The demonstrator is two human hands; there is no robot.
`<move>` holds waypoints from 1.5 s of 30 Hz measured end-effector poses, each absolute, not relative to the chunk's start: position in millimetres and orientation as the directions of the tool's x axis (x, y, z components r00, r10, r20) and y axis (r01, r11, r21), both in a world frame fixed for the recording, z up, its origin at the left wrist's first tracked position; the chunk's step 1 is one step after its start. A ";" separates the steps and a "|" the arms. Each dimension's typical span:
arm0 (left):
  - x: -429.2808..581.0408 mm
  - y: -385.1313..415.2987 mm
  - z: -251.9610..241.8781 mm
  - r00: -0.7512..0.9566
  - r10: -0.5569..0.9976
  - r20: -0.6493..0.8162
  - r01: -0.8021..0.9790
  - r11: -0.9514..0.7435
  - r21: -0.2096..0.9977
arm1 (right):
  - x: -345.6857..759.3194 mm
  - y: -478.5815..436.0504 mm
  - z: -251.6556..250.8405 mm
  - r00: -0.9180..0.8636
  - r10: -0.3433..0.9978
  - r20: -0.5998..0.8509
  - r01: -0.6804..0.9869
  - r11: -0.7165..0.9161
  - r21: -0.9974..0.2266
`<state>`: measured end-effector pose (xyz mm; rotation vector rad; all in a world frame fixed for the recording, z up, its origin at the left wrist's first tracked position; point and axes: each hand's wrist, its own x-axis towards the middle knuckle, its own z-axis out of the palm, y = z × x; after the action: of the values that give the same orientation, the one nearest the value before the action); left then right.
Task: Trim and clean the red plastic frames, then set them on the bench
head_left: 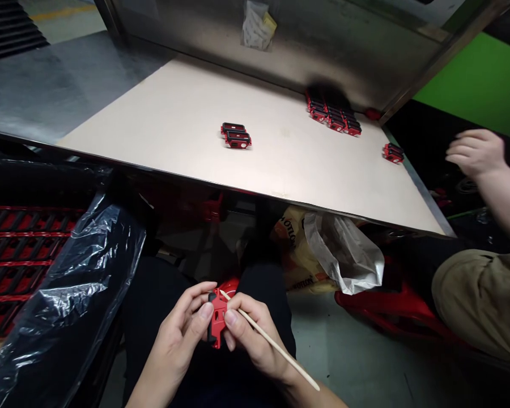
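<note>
Low over my lap, my left hand (pixel 182 326) grips a small red and black plastic part (pixel 217 317) between thumb and fingers. My right hand (pixel 255 334) pinches a thin wooden stick (pixel 272 343) like a pen, its tip resting on the top of the part. Both hands are closed. The stick slants down to the right past my wrist.
A pale board (pixel 187 113) lies ahead with two red-black parts (pixel 236 136) in the middle, a cluster (pixel 334 116) at the back right and one (pixel 393 153) near the right edge. Another person's hand (pixel 476 150) and knee (pixel 480 294) are right. A black plastic-lined crate of parts (pixel 21 260) sits left.
</note>
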<state>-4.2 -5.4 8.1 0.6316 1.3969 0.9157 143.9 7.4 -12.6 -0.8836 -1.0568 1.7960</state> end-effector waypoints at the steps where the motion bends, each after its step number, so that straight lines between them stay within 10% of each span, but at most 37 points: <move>1: -3.8 -5.4 8.0 -0.054 0.835 -0.547 -0.168 0.533 0.829 | 143.6 7.4 -13.2 -0.397 0.905 -0.152 -0.330 -0.296 -0.896; 12: -1.2 -4.1 13.4 -0.024 0.846 -0.532 -0.110 0.527 0.843 | 140.6 6.3 -18.1 -0.467 0.847 -0.253 -0.431 -0.468 -0.771; 17: -6.0 -5.7 12.5 -0.032 0.839 -0.544 -0.122 0.537 0.835 | 149.4 7.4 -14.6 -0.389 0.920 -0.051 -0.125 -0.107 -0.986; 24: -20.2 -5.1 4.5 0.043 0.871 -0.490 0.029 0.489 0.872 | 160.0 12.3 -12.3 -0.394 0.889 0.233 0.163 0.317 -0.934; 45: -10.6 -1.8 6.9 0.225 0.809 -0.544 -0.087 0.572 0.815 | 150.3 5.2 -16.5 -0.459 0.881 -0.115 -0.136 -0.197 -0.971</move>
<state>-10.6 -1.8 6.9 0.7482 1.1900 0.7040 150.3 5.2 -16.5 -0.9313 -1.3141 1.7508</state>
